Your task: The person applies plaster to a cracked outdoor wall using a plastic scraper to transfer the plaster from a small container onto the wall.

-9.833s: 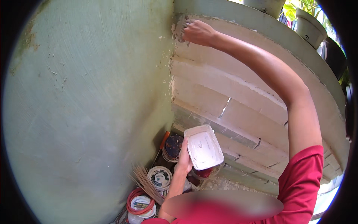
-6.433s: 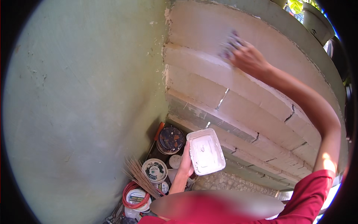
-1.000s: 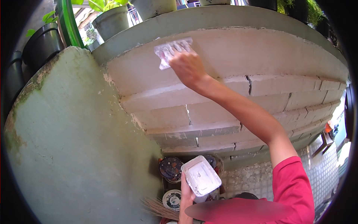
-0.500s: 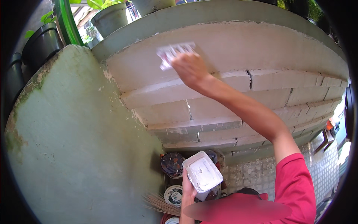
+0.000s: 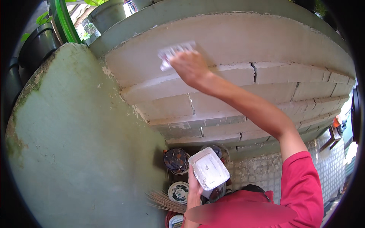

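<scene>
My right hand (image 5: 189,68) is reached up to the wall, its fingers closed round a wide paintbrush (image 5: 177,51) smeared white. Motion blurs the brush, and its handle is mostly hidden in the fist. The brush lies against the top band of the pale-painted block wall (image 5: 251,38). Low in the middle, my left hand (image 5: 194,185) grips a rectangular plastic tub (image 5: 209,169) by its left side and underside. White paint coats the tub's inside, with a few small darker marks on its floor.
At left a green plastered wall (image 5: 76,133) meets the block wall. Below stand a paint-spattered bucket (image 5: 176,159), a lidded pail (image 5: 178,192) and a bundle of thin sticks (image 5: 167,201). Potted plants (image 5: 108,17) line the ledge above. A wooden stool (image 5: 331,137) stands far right on tiles.
The brush in my right hand has shifted slightly left and up in the picture, still at the top band. The whole view has tilted a little, and the tub sits slightly higher and further right.
</scene>
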`<move>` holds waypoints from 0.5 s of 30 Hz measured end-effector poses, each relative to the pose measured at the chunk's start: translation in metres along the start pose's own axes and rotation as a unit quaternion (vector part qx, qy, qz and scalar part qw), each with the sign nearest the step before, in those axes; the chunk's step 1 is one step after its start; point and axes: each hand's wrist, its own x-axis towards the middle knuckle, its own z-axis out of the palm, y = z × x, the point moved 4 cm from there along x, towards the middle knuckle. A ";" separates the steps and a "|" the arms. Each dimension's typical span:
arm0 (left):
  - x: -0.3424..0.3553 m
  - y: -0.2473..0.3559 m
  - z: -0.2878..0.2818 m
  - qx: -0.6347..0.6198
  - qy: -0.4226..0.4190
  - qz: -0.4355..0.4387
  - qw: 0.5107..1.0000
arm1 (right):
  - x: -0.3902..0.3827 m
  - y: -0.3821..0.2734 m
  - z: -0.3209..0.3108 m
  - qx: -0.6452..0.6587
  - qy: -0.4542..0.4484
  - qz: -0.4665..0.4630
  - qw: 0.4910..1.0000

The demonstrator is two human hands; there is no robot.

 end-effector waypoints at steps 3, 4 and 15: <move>-0.012 -0.010 -0.013 -0.002 0.015 -0.005 1.000 | 0.024 -0.009 -0.001 -0.025 0.045 -0.007 0.999; -0.015 -0.010 -0.017 0.000 0.018 -0.006 1.000 | 0.025 -0.012 0.006 -0.034 0.018 0.002 0.999; -0.037 0.011 -0.044 -0.017 0.005 0.037 0.999 | -0.047 -0.014 0.003 -0.030 0.025 -0.024 0.999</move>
